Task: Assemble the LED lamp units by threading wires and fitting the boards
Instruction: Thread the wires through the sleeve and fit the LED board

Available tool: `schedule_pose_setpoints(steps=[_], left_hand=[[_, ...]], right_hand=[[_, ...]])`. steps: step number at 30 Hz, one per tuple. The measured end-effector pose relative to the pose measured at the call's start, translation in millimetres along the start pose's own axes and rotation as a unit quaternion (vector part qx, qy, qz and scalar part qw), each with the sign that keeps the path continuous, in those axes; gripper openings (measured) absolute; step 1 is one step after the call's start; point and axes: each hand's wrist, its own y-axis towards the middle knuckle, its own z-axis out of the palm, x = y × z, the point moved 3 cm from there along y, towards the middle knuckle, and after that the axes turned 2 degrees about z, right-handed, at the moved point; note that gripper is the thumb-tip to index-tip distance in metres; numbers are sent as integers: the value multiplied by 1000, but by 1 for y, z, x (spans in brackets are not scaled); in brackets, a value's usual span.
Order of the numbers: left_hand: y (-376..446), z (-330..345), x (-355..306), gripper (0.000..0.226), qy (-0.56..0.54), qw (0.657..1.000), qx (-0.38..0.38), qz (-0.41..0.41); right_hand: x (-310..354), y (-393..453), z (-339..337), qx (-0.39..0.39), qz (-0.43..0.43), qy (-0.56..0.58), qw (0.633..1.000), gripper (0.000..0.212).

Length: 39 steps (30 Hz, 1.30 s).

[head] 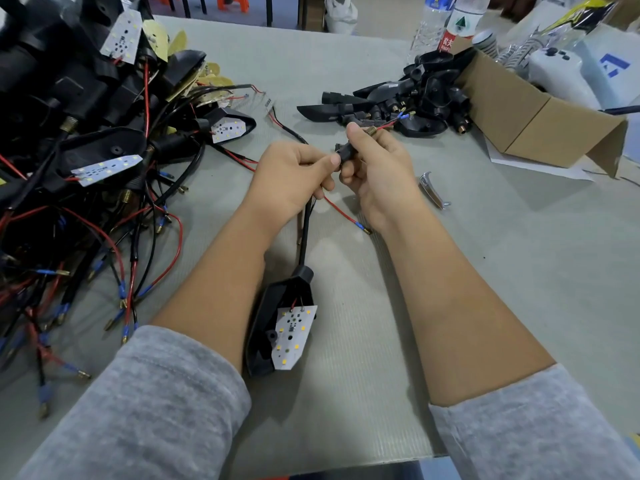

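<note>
Bench (485, 258) cloth, grey, carries a big heap of wired lamp units (86, 161) at far left, a cardboard box (540, 123) at far right and a pile of empty black housings (398, 102) beside it. Near the middle lies a black lamp housing (266, 323) with its LED board (292, 336) tilted out. Its cable (304, 237) runs up to the left hand (294, 176), fingers curled round it. The right hand (377, 164) pinches a small black stem (346, 152) with red wire.
</note>
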Motion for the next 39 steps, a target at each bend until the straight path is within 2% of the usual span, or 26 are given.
schedule_pose_setpoints(steps=[5, 10, 13, 18, 20, 23, 28, 31, 34, 39], left_hand=[[-3, 0, -5, 23, -54, 998, -5, -18], [-5, -2, -6, 22, -51, 990, 96, -84], [-7, -3, -7, 22, -47, 988, 127, -68], [-8, -1, -8, 23, -25, 990, 131, -42], [-9, 0, -9, 24, -22, 991, 128, -42], [-9, 0, -10, 29, -60, 988, 124, -70], [-11, -2, -10, 25, -85, 979, 166, -80], [-11, -2, -8, 26, -69, 981, 167, -68], [-10, -2, -7, 24, -82, 982, 160, -65], [-11, 0, -9, 24, -91, 984, 138, -66]], right_hand=[[-1, 1, 1, 3, 20, 82, 996, 8], [0, 1, -4, -50, 21, 163, 985, 10], [2, 0, -5, -58, 21, 144, 988, 12], [-1, -4, 5, 9, 2, -7, 1000, 9], [-1, -3, 4, 11, 2, -1, 1000, 9], [0, -1, 2, -2, 12, 68, 998, 11], [1, 1, -4, -48, 7, 144, 988, 15], [1, 0, -3, -34, 8, 95, 995, 13], [-1, -2, 4, 13, 1, 7, 1000, 14], [-1, -2, 3, 28, 2, 18, 999, 10]])
